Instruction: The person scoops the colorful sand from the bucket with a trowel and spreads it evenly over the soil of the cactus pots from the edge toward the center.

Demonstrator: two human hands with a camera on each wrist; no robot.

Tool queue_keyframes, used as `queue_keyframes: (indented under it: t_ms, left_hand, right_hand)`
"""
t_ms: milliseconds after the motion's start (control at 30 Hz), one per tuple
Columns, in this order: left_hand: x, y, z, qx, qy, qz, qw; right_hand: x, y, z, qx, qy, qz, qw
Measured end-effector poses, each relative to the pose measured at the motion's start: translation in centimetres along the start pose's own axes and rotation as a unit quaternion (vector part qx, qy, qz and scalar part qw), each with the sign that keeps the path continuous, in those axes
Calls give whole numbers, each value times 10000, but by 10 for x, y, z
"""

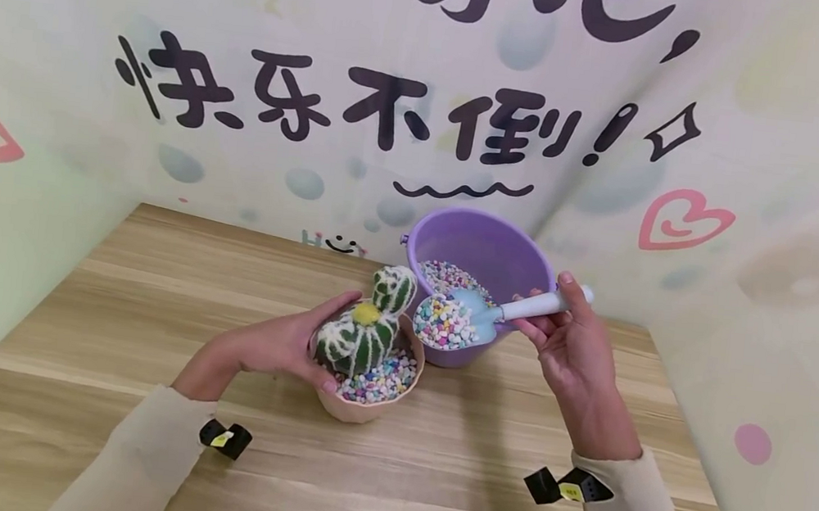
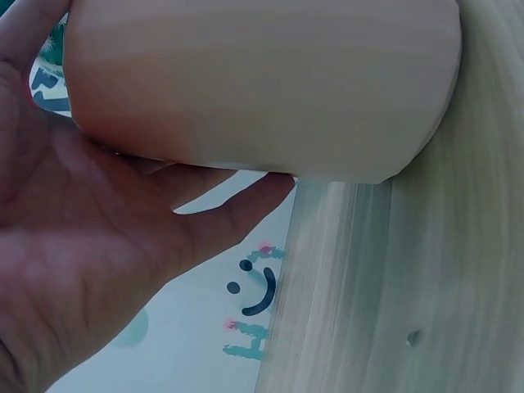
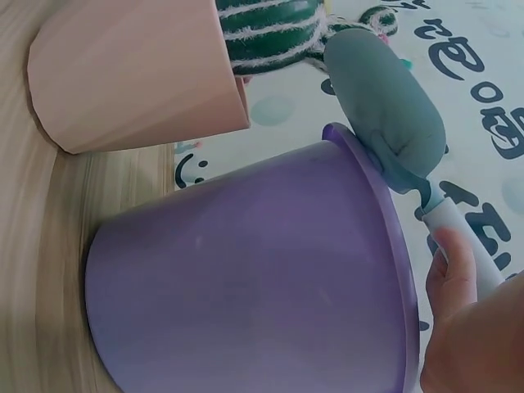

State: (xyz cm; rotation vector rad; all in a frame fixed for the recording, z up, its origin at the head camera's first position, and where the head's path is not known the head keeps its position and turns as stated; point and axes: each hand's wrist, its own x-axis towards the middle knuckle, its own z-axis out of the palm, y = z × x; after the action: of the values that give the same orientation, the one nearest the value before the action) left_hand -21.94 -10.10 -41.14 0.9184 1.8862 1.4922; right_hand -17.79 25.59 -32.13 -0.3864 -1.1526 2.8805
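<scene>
A toy cactus (image 1: pixel 364 346), green with white fuzz and a yellow top, leans in a pale pink flower pot (image 1: pixel 357 412) holding colourful pebbles (image 1: pixel 383 378). My left hand (image 1: pixel 288 343) grips the pot's left side, thumb at the near rim; in the left wrist view, its fingers curl along the pot's wall (image 2: pixel 270 90). My right hand (image 1: pixel 578 350) holds a light blue trowel (image 1: pixel 483 318) by its white handle, palm up. Pebbles (image 1: pixel 440 322) heap on the blade, which hangs over the near rim of a purple bucket (image 1: pixel 513 257), close to the pot.
More pebbles (image 1: pixel 455 278) lie inside the bucket, which stands at the back of the wooden table (image 1: pixel 154 297) against a printed wall hanging (image 1: pixel 343 27). Side walls bound the table left and right. Both wrists carry small black devices (image 1: pixel 568 486).
</scene>
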Motion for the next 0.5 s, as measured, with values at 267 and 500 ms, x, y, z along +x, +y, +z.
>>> queue_keyframes:
  t_ms: [267, 500]
  left_hand:
    - [0, 0, -6, -93, -224, -44, 9997]
    - [-4, 3, -2, -58, -107, -288, 9995]
  right_hand:
    - [-7, 3, 1, -230, -47, -118, 9997]
    - [-9, 6, 0, -414, 30, -209, 9989]
